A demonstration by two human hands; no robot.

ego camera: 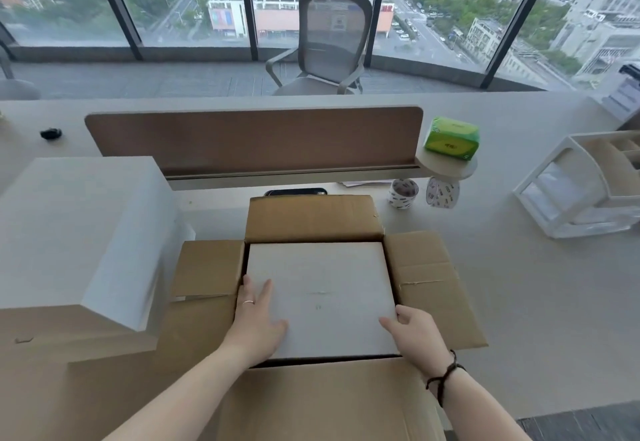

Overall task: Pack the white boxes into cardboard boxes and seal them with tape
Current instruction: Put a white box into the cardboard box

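At nine o'clock, a second white box (pixel 79 232) sits in its own cardboard box (pixel 69 333) on the bench (pixel 519 302). Dead centre, the open cardboard carton (pixel 311 218), flaps splayed, holds a flat matte white box (pixel 322 288). Left hand (pixel 258 319) lies on its lid, fingers (pixel 265 290) straight. Right hand (pixel 414 335) curls fingers (pixel 389 323) over the box's five o'clock corner. At two o'clock, two tape rolls (pixel 402 192).

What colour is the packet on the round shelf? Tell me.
Bright green packet, clearest in the head view.
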